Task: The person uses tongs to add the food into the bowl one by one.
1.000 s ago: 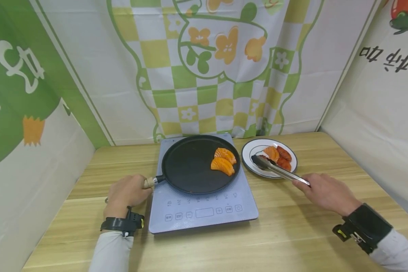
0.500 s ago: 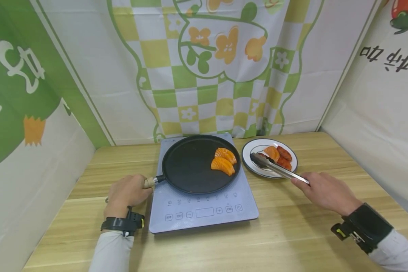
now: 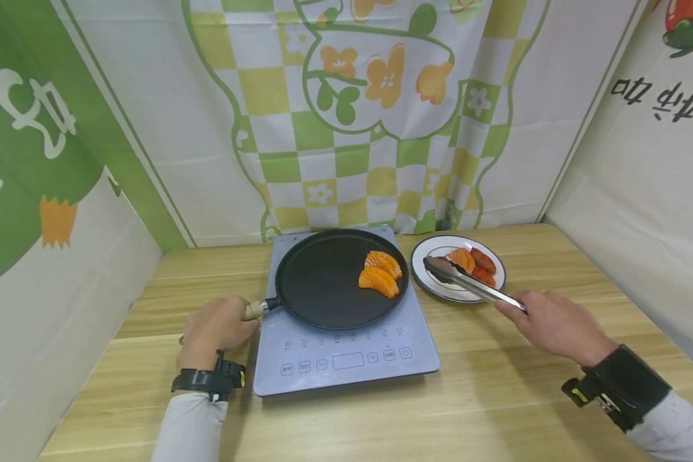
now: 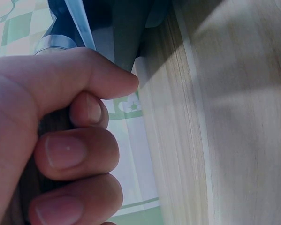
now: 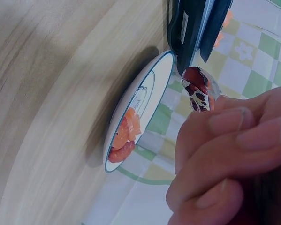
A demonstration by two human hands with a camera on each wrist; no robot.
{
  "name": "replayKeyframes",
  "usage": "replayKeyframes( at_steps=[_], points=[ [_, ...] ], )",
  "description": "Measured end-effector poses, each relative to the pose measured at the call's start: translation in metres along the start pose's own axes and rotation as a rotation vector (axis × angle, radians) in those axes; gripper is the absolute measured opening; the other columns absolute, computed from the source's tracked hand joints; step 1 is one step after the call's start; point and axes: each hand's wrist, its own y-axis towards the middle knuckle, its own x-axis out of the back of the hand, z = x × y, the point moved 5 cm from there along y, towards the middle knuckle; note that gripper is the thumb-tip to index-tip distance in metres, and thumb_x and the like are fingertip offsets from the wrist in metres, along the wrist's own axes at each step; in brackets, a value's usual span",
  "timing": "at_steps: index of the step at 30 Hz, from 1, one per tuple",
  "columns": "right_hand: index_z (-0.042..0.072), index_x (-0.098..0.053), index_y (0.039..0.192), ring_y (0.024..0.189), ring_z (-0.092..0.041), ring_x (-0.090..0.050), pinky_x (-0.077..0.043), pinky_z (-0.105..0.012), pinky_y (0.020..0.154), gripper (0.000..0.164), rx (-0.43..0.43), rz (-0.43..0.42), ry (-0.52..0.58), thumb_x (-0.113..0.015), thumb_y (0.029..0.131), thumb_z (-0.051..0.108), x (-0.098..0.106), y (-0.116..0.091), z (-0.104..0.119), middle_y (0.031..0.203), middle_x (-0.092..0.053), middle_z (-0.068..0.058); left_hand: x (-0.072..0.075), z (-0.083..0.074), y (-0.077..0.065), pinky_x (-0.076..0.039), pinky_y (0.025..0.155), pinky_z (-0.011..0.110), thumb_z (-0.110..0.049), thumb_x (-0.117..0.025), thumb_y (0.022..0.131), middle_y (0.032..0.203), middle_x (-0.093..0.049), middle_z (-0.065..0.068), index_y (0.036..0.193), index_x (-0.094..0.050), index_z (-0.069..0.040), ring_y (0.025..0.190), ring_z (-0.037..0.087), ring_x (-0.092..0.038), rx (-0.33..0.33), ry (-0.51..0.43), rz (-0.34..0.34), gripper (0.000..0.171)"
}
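Observation:
My left hand (image 3: 219,327) grips the light wooden handle (image 3: 254,310) of a flat black pan (image 3: 323,282). Two orange salmon slices (image 3: 379,282) lie in the pan's right part. To the right, my right hand (image 3: 560,327) holds metal tongs (image 3: 482,291), their tips over the left part of a white plate (image 3: 418,266) with a dark rim line. A dark red piece (image 5: 195,77) shows between the tong tips in the right wrist view. An orange slice (image 3: 461,258) and red pieces (image 3: 483,276) lie on the plate's right side.
Beneath the pan is a pale grey induction cooker (image 3: 346,380) with a touch panel facing me. All stand on a wooden table (image 3: 381,423). A printed curtain (image 3: 346,173) hangs behind, and cloth walls close both sides.
The tong tips have shifted slightly up and left over the plate. My left hand, the pan and its slices have not visibly moved.

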Motion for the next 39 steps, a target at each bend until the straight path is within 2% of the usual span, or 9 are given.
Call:
replayKeyframes(
  at_steps=[19, 27, 39],
  points=[
    [0.021, -0.048, 0.073, 0.049, -0.013, -0.037, -0.028, -0.032, 0.043, 0.048, 0.017, -0.03, -0.012, -0.035, 0.096, 0.06, 0.005, -0.004, 0.01, 0.06, -0.037, 0.004, 0.0, 0.001, -0.001, -0.031, 0.051, 0.035, -0.033, -0.06, 0.085, 0.059, -0.043, -0.001, 0.062, -0.044, -0.017, 0.056, 0.018, -0.043, -0.007, -0.002, -0.005, 0.033],
    [0.019, -0.053, 0.079, 0.048, -0.013, -0.037, -0.028, -0.031, 0.042, 0.047, 0.028, -0.026, 0.001, -0.035, 0.097, 0.059, 0.006, -0.004, 0.012, 0.059, -0.038, 0.004, 0.001, 0.0, 0.0, -0.033, 0.052, 0.037, -0.034, -0.06, 0.085, 0.061, -0.044, 0.0, 0.062, -0.044, -0.017, 0.058, 0.019, -0.045, -0.002, 0.01, 0.008, 0.033],
    [0.021, -0.049, 0.074, 0.049, -0.012, -0.037, -0.027, -0.031, 0.043, 0.048, 0.039, -0.042, -0.013, -0.033, 0.097, 0.06, 0.01, -0.006, 0.019, 0.059, -0.037, 0.005, 0.002, -0.001, 0.0, -0.033, 0.051, 0.036, -0.033, -0.06, 0.085, 0.06, -0.044, 0.0, 0.062, -0.044, -0.017, 0.058, 0.019, -0.044, -0.006, 0.01, 0.001, 0.032]
  ],
)
